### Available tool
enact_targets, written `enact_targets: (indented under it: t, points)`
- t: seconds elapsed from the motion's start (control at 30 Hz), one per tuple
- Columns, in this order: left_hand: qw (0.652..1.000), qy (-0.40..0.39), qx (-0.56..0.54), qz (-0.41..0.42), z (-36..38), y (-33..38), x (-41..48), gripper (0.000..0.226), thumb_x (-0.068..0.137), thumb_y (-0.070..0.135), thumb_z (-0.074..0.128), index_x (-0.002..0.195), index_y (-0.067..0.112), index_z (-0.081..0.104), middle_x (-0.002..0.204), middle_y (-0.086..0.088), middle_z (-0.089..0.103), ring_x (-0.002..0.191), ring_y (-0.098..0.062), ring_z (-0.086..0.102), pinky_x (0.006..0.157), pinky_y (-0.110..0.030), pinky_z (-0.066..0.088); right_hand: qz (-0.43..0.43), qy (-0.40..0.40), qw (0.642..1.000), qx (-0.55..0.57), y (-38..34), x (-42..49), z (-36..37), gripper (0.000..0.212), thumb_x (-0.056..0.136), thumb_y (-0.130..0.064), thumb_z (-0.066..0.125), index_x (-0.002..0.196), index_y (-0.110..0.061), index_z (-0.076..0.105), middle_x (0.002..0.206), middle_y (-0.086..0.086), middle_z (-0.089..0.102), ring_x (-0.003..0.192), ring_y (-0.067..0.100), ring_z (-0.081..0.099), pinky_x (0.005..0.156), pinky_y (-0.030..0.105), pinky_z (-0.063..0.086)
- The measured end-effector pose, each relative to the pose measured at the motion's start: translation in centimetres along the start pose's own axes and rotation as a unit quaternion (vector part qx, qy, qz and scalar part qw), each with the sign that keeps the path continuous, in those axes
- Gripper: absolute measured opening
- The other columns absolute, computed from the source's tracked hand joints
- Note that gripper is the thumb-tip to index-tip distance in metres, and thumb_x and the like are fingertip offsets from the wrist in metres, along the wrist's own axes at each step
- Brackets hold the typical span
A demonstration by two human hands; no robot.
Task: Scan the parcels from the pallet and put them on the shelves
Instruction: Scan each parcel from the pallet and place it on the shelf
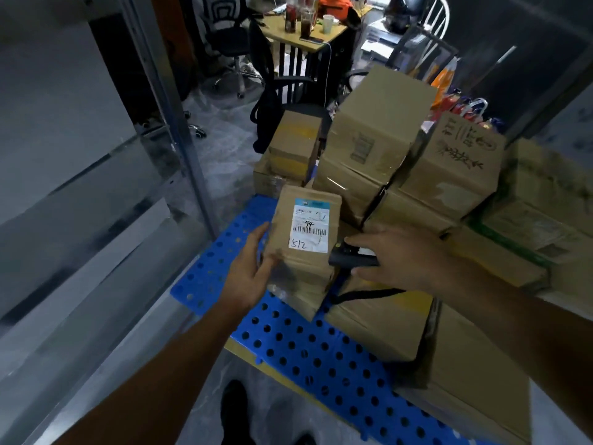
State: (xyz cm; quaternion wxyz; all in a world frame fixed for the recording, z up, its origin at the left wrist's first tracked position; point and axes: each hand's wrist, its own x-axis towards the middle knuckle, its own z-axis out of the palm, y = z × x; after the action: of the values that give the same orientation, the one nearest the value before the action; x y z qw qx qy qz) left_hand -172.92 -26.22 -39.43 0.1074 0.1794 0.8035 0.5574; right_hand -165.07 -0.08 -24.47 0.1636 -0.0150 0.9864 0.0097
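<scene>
Far left: metal shelf upright [189,149], with pale shelf surfaces beside it, blurred. No parcels visible on them in this view.

Left of centre: left hand [253,268] grips a small brown parcel [298,268] by its left edge. Thumb lies along the front; the other fingers go behind and are hidden. Parcel stands near upright over the near-left corner of the blue pallet [288,345]. Cannot tell whether its lower end rests on the pallet or hangs just above it. White label [309,231] faces up toward the camera, barcode exposed, handwritten marks on it.

Centre: black scanner [351,256] just beside the parcel's right edge, its nose toward the label. Right hand [398,258] holds it, fingers curled round the body, forefinger laid on top. A dark strap [362,295] trails below.

Right: stacked boxes [378,146] fill the rest of the pallet, several layers, many taped. Behind them, a desk [305,30] with cups and bottles.

Judgement: scanning step in hand for this one parcel; shelving not begun, most of the pallet is still loaded. No beam or readout visible, so cannot say whether the code has read.

Next move likely calls for squaring the scanner to the barcode, parcel held steady, then a turn left to the shelving with the parcel, the left hand's grip being enough for something this small.
</scene>
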Motion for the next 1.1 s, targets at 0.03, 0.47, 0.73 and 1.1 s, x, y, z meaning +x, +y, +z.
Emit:
enact_targets:
  t: [0.03,0.47,0.73,1.1]
  points:
    - [1.0,-0.02,-0.005,0.017,-0.1,-0.1,0.2,0.056,0.096,0.074,0.044,0.148,0.058,0.033,0.148,0.045,0.027,0.133,0.028,0.029,0.095,0.005,0.032,-0.003,-0.009,1.0,-0.011,-0.1,0.4,-0.8,0.064,0.087,-0.064,0.058,0.146,-0.043,0.042,0.125,-0.002,0.054,0.115,0.02,0.054,0.085,0.037,0.049]
    - [0.996,-0.083,-0.035,0.016,1.2,-2.9,2.2,0.094,0.071,0.039,0.092,0.145,0.049,0.036,0.161,0.018,0.031,0.13,0.014,0.04,0.092,0.003,0.039,0.017,-0.07,0.983,-0.169,-0.6,1.6,-7.3,0.066,0.085,-0.066,0.054,0.146,-0.043,0.041,0.129,-0.009,0.052,0.107,0.016,0.057,0.072,0.029,0.032]
    - [0.993,-0.058,0.015,0.097,0.2,-1.7,2.2,0.09,0.075,0.05,0.083,0.146,0.055,0.028,0.161,0.044,0.004,0.138,0.024,0.026,0.102,0.001,0.033,0.01,-0.05,0.995,-0.09,0.4,1.2,-6.8,0.066,0.085,-0.065,0.054,0.146,-0.043,0.042,0.115,-0.01,0.052,0.096,0.007,0.05,0.066,0.022,0.035]
    - [0.971,0.076,0.171,0.149,-2.4,1.3,-0.5,0.08,0.079,0.061,0.071,0.145,0.033,0.035,0.168,0.027,0.011,0.137,0.011,0.032,0.101,-0.003,0.034,-0.088,0.038,0.995,-0.035,1.8,1.4,-5.3,0.064,0.083,-0.07,0.053,0.142,-0.048,0.044,0.101,-0.011,0.049,0.097,0.013,0.053,0.077,0.037,0.05]
